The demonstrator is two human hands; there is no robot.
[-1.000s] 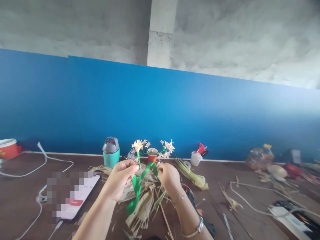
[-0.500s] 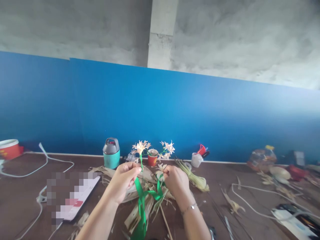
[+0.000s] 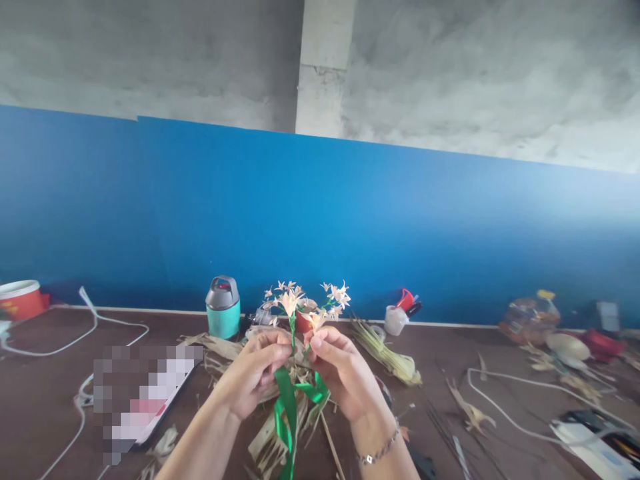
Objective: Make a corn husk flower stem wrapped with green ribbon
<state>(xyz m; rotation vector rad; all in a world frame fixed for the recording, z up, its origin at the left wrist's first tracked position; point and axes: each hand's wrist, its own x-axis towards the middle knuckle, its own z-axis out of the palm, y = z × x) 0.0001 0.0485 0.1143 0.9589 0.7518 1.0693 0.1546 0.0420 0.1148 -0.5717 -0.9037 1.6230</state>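
From the head view, my left hand (image 3: pixel 263 367) pinches a slender stem wrapped in bright green (image 3: pixel 293 333) between thumb and fingers, just below a pale peach flower with pointed, lily-like petals (image 3: pixel 289 303). My right hand (image 3: pixel 337 363) grasps a second pale peach flower with a short green stem (image 3: pixel 315 321) near its base. Both blooms are upright in front of me, near each other, above the brown tabletop (image 3: pixel 430 400). A glossy green ribbon-like strip (image 3: pixel 284 403) hangs in loose folds below my fingers; I cannot tell which hand grips its end.

I judge the flowers to be almost weightless, their thin petals dry and easily creased or torn, so I would take hold at the stem just under the bloom and leave the petals alone. The wrapped stem looks slim but fairly stiff, able to bear a light pinch. The strip seems soft, limp and slippery, best held flat near the stem, where it is less likely to twist.

Behind my hands stand a red paper cup (image 3: pixel 303 324) and a turquoise jar with a grey handled lid (image 3: pixel 223 313); beige dry husks (image 3: pixel 267 437) lie beneath.
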